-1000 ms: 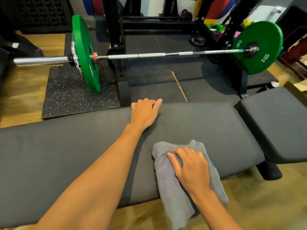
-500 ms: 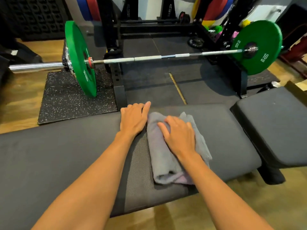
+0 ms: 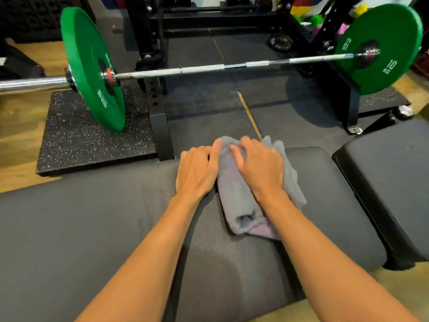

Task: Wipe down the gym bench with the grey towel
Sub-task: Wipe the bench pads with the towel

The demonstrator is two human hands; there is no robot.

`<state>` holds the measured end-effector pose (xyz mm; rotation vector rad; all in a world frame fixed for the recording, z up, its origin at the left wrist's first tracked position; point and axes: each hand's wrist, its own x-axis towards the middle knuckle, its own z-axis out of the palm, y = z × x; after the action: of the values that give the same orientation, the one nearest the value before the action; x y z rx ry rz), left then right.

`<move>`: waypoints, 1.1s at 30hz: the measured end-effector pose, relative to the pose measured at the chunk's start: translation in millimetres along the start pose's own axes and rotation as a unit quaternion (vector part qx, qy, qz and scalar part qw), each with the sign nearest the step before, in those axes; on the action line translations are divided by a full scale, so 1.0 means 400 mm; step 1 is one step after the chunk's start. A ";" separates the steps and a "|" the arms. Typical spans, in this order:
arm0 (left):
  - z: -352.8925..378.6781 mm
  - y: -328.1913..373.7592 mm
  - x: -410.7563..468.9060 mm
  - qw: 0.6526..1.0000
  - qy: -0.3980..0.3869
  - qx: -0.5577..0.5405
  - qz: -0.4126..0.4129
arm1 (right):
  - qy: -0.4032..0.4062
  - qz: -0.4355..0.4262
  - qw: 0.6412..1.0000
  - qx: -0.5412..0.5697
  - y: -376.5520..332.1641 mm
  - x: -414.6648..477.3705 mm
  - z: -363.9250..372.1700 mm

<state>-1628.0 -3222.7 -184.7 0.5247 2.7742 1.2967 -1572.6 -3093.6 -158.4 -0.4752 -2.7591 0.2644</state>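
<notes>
1. The right hand (image 3: pixel 260 168) is laid palm down on the grey towel (image 3: pixel 234 196), fingers spread loosely and curved over the cloth at the far edge of the bench; the towel is pressed under it rather than gripped in a fist.
2. The left hand (image 3: pixel 197 170) is set flat on the gym bench (image 3: pixel 92 228) just beside the towel, fingers curled over the far edge, its thumb touching the towel's left side; nothing is held in it.
3. The towel is bunched lengthwise across the long black pad, its far end reaching past the bench's far edge and its rolled near end lying mid-pad.
4. A separate seat pad (image 3: pixel 390 182) is seen to the right, divided from the long pad by a gap.
5. Beyond the bench, a barbell (image 3: pixel 232 66) loaded with green 10 kg plates (image 3: pixel 383 47) is seen over black rubber flooring.
</notes>
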 end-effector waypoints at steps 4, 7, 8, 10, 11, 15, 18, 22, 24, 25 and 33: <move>-0.020 0.010 -0.003 0.999 -0.021 0.026 0.008 | -0.058 0.004 0.998 0.010 -0.011 0.104 0.023; -0.027 0.014 -0.004 0.999 -0.023 0.026 0.011 | -0.039 0.003 0.998 0.055 0.003 -0.035 -0.033; -0.027 0.016 -0.006 0.999 -0.026 0.024 0.014 | -0.040 0.003 0.997 0.061 0.016 -0.100 -0.057; -0.030 0.021 -0.010 0.999 -0.030 0.026 0.019 | -0.035 0.008 0.998 0.055 0.049 -0.241 -0.110; -0.031 0.024 -0.011 0.999 -0.032 0.034 0.020 | -0.028 0.010 0.998 0.050 0.067 -0.307 -0.135; -0.012 0.071 0.002 0.994 -0.079 0.059 0.051 | -0.009 0.014 0.999 0.043 0.114 -0.432 -0.180; 0.037 0.119 0.024 0.989 -0.123 0.018 0.080 | 0.020 0.040 0.999 0.025 0.116 -0.338 -0.147; 0.098 0.089 0.038 0.993 -0.076 0.001 0.085 | 0.042 0.046 0.998 -0.003 0.132 -0.078 -0.058; 0.103 0.073 0.049 0.993 -0.078 0.003 0.092 | 0.021 0.038 0.999 -0.009 0.133 0.050 -0.023; 0.101 0.072 0.052 0.992 -0.085 -0.003 0.090 | -0.009 0.034 0.999 -0.022 0.135 0.095 -0.010; 0.087 0.104 0.037 0.990 -0.095 0.082 0.065 | -0.031 0.014 0.998 0.047 0.177 -0.120 -0.111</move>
<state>-1624.1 -3167.5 -174.6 0.8067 2.7390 0.9823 -1493.7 -3039.4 -147.6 -0.4905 -2.7861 0.4195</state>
